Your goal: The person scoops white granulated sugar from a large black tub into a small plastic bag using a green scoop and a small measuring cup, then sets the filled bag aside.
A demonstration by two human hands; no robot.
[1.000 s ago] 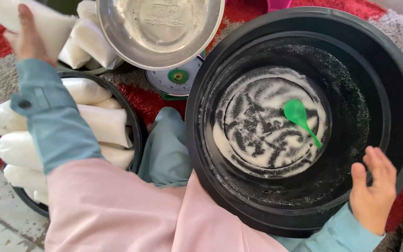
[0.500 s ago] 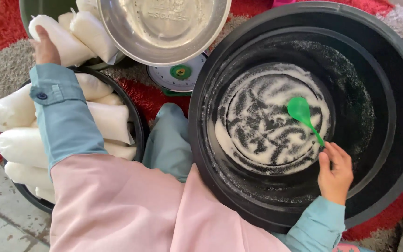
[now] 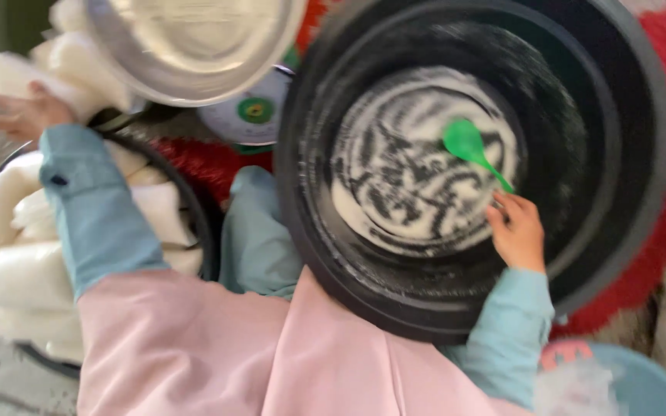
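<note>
Here, at about ten o'clock in the view, the left hand (image 3: pixel 26 115) rests on a white filled bag (image 3: pixel 21 77) near the top of a heap; motion blur hides whether its fingers are curled around the bag or only laid on it. More white bags (image 3: pixel 9 223) lie piled in a dark tub (image 3: pixel 198 223) at nine o'clock, partly under the blue sleeve (image 3: pixel 98 216). At twelve o'clock a shiny metal bowl (image 3: pixel 194 42) sits above a round white scale (image 3: pixel 252 115) with a green centre mark.

To the right, a large black basin (image 3: pixel 626 154) fills the view from one to five o'clock, its floor streaked with white powder (image 3: pixel 395 177). A green plastic spoon (image 3: pixel 473 150) lies in the powder, scoop toward twelve o'clock. At four o'clock the right hand (image 3: pixel 518 231) pinches the end of the spoon's handle with closed fingers.
</note>
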